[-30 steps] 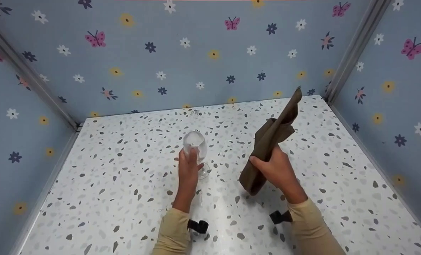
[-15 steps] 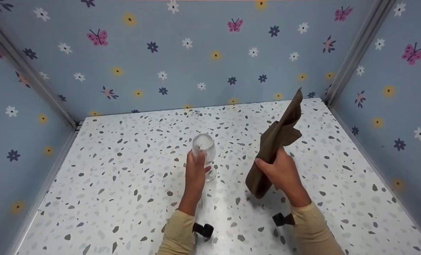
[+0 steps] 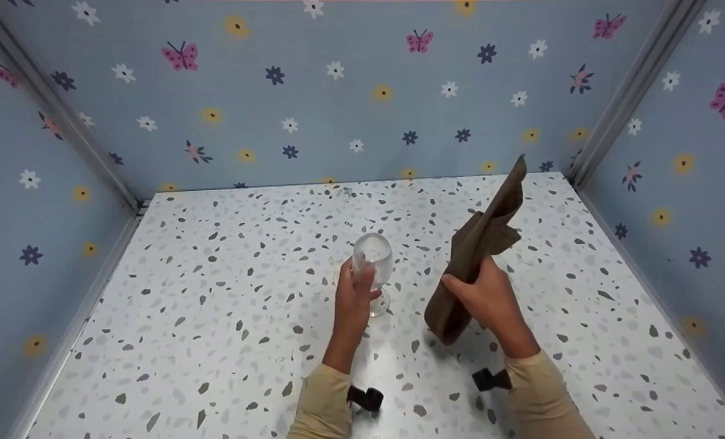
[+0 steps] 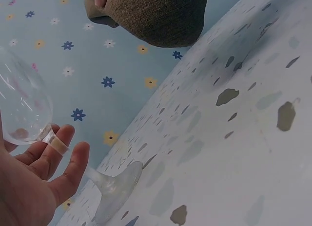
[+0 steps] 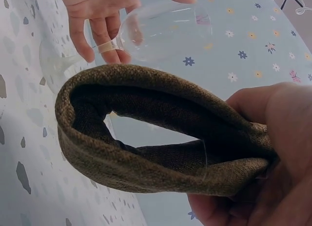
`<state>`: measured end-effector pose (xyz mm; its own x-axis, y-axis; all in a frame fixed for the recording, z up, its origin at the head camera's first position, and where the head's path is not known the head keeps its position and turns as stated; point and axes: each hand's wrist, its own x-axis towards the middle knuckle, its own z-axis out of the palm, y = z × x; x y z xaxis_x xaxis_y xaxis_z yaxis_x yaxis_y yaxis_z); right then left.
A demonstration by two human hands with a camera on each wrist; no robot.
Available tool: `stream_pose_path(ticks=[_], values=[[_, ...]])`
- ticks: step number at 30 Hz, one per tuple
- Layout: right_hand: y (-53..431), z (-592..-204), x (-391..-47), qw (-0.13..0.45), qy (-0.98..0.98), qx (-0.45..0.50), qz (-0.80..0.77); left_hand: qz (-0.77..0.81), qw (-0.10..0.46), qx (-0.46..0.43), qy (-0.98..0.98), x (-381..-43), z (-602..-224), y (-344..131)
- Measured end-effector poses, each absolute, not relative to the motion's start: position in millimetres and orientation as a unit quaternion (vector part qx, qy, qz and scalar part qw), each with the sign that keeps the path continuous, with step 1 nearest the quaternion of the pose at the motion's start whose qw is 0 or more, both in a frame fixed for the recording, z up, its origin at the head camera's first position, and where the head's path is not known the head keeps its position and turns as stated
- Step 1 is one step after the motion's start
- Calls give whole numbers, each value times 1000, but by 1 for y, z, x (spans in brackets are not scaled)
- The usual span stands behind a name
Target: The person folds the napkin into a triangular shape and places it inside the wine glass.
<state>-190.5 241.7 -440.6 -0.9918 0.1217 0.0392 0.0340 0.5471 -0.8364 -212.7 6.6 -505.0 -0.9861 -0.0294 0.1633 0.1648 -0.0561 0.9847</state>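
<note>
A clear stemmed glass (image 3: 380,257) is held nearly upright, bowl uppermost, in the left hand (image 3: 353,302); its fingers are curled about the bowl and stem, with the thumb laid against the bowl. The foot of the glass is seen low over the speckled white worktop (image 3: 246,274), though whether the two are touching cannot be told. To the right of the glass and apart from it, a folded brown cloth (image 3: 473,255) is held aslant in the right hand (image 3: 490,297), gripped narrowly between thumb and fingers. One end of the cloth is raised beyond the glass, while the other is bent into a hollow loop. On the near side of the glass, beige sleeves (image 3: 322,399) and black wrist mounts (image 3: 371,399) are worn on both arms. Behind the glass, the worktop is bounded by a blue panel (image 3: 338,103) printed with flowers and butterflies.
</note>
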Motion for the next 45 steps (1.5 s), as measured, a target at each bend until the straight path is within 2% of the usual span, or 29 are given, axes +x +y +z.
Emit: stream_pose_path(ticks=[18, 23, 30, 35, 40, 45], values=[[239, -441, -191, 44, -871, -49, 487, -712, 84, -62, -694, -207, -510, 11], [242, -442, -189, 37, -870, -53, 490, -715, 72, -74, -691, -206, -511, 17], [248, -439, -189, 61, -862, -35, 502, -722, 37, -90, -685, -188, -473, 18], [250, -435, -191, 66, -854, -35, 515, -714, 32, -107, -691, -189, -472, 18], [251, -432, -192, 64, -854, -44, 515, -707, 28, -106, -699, -198, -489, 19], [250, -430, -194, 90, -844, -52, 526, -703, 20, -107, -703, -208, -511, 23]])
